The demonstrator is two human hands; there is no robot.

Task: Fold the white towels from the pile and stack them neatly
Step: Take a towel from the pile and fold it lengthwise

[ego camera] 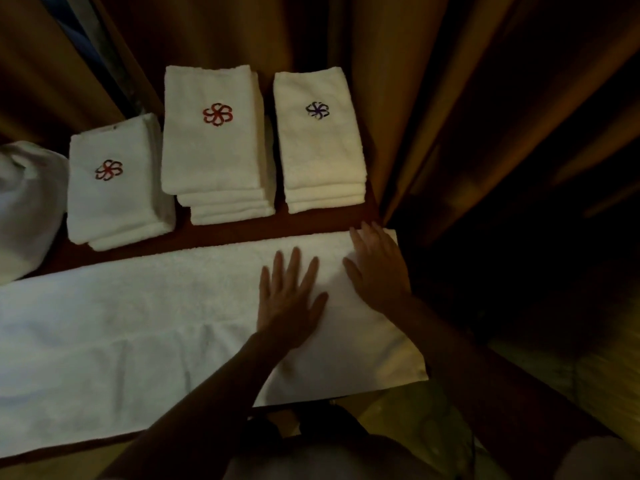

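Single wide-angle view from my head, facing forward and steeply down, close over my left hand (289, 299) and right hand (377, 268), dark wooden table (221, 233) below.

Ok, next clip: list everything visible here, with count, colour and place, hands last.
long towel: one, white, spread flat along the near edge of the table
stacks of folded towels: three, white, behind it; left stack and middle stack have a red flower emblem, right stack a purple one
unfolded pile: one, white, far left
table: dark red-brown
curtain: golden-brown, behind the table
left hand: flat on the long towel
right hand: flat on the towel's right end
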